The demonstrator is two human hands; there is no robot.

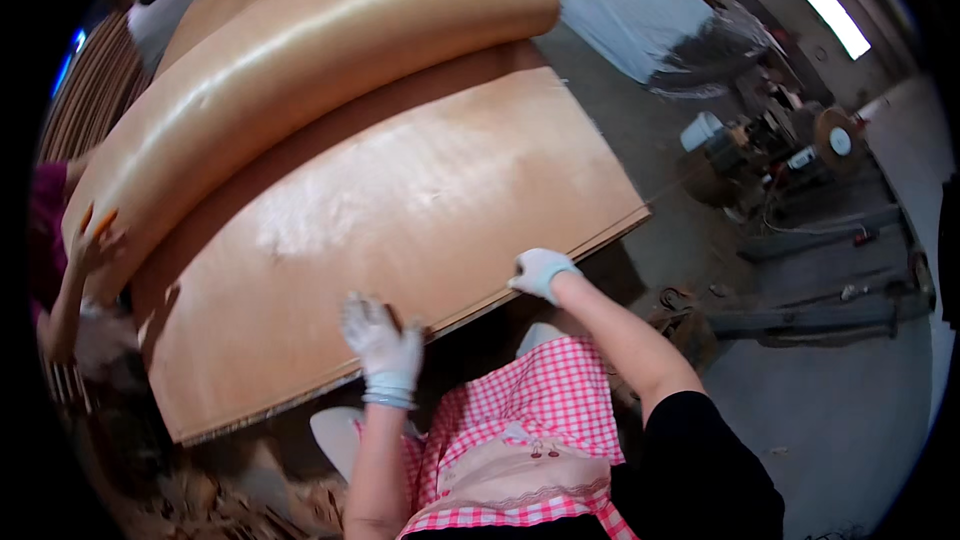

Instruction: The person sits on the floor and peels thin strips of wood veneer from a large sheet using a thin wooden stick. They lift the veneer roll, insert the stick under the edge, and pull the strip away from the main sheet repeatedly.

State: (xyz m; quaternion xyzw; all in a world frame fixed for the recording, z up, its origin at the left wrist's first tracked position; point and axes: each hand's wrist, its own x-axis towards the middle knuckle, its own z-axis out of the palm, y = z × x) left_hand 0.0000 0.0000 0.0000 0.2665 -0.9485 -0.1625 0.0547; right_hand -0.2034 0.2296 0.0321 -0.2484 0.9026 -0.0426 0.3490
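Note:
In front of me lies a broad stack of light-brown wood veneer sheets (400, 210), its near edge facing me. My left hand (382, 345), in a white glove, rests on this edge with its fingers spread. Farther right, my right hand (543, 273), also gloved, has its fingers curled round the same edge, closed on a veneer sheet. Whether it holds one sheet or several, I cannot tell. Across the far part of the stack, a veneer sheet curls over in a large smooth roll (330, 50).
At the left, a co-worker's hand (95, 240) touches the roll's end. Stacked brown sheets (95, 90) stand beyond. On the right are a machine with a round disc (838, 140), a white bucket (702, 130) and metal rails (810, 315). Wood scraps (230, 510) litter the lower left floor.

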